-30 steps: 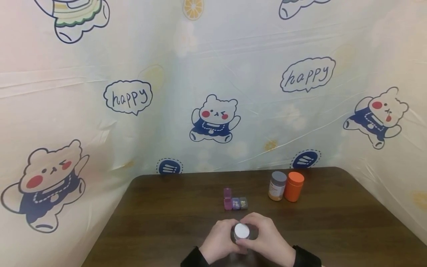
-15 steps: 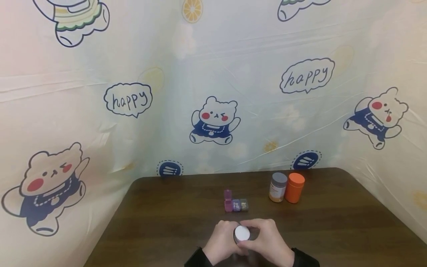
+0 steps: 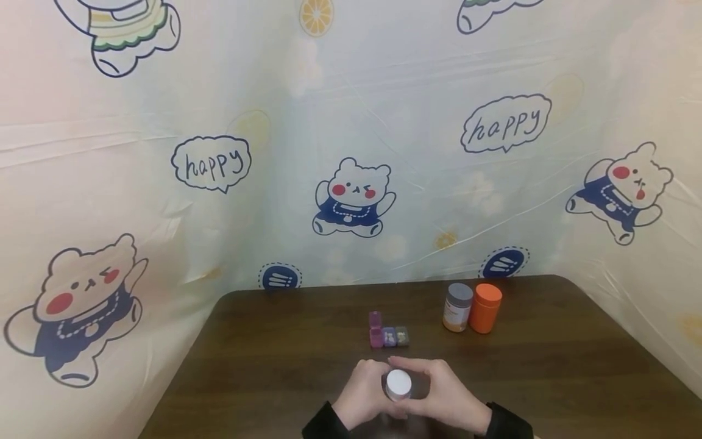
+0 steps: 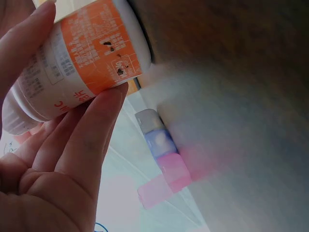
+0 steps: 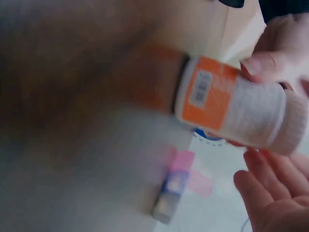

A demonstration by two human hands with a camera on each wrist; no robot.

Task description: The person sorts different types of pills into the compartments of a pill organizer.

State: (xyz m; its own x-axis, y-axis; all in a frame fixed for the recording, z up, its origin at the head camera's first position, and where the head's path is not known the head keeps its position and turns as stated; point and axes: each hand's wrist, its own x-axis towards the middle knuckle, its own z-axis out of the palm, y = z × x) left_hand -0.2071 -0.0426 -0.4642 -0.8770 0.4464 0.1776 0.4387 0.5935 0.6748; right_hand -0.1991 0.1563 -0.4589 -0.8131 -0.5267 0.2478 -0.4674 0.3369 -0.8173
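Observation:
A white pill bottle (image 4: 50,67) with an orange and white label stands upright at the table's near side, its base at or just above the tabletop. My left hand (image 3: 362,393) grips its body, with the thumb on one side and fingers on the other. Around the white cap (image 3: 398,382) curve the thumb and fingers of my right hand (image 3: 446,396). Some of these fingers (image 5: 263,179) look slightly apart from the cap in the right wrist view. Beyond both hands sits a small pill organizer (image 3: 389,337) with pink, blue and grey compartments; its pink lid is raised.
A bottle with a grey cap (image 3: 457,308) and an orange bottle (image 3: 485,309) stand side by side at the back right of the dark wooden table (image 3: 285,341). Behind the table hangs a pale curtain (image 3: 417,122) printed with cartoon bears.
The index finger of my right hand has lifted a little away from the cap and shifted left. My left hand keeps its grip on the bottle. The head view has tilted slightly.

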